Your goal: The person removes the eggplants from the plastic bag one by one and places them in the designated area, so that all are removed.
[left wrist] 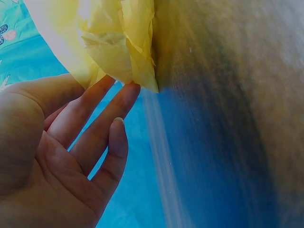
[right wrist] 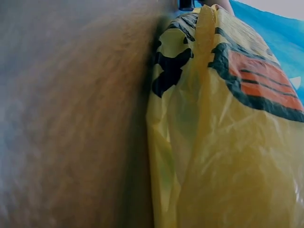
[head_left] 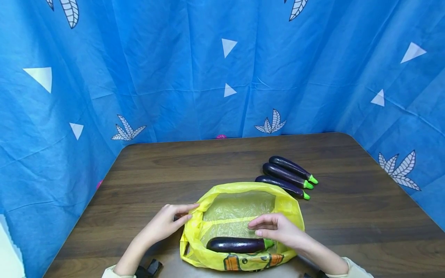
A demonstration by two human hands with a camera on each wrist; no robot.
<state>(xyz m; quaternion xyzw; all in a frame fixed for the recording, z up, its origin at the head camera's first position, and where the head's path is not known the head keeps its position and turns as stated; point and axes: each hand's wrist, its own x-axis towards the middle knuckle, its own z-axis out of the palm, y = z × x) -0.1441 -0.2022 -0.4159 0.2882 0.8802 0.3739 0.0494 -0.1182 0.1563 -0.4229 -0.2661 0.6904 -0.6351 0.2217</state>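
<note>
A yellow plastic bag (head_left: 292, 208) lies with its mouth spread wide on the table. Inside it, near the front side, rests one dark purple eggplant (head_left: 236, 244) with its green stem pointing right. My left hand (head_left: 167, 220) holds the bag's left rim between thumb and fingers; the bag covers some fingertips in the left wrist view. Over the bag's right part hovers my right hand (head_left: 278, 227), fingers loosely bent around nothing, just above the stem end. The right wrist view shows only the bag's printed side (right wrist: 237, 156), not the hand.
Behind the bag, to the right, three more eggplants (head_left: 283, 175) lie side by side, stems toward the right; the nearest is partly hidden by the bag's rim. The brown wooden table (head_left: 149, 170) has a blue patterned curtain (head_left: 187, 77) around its back and sides.
</note>
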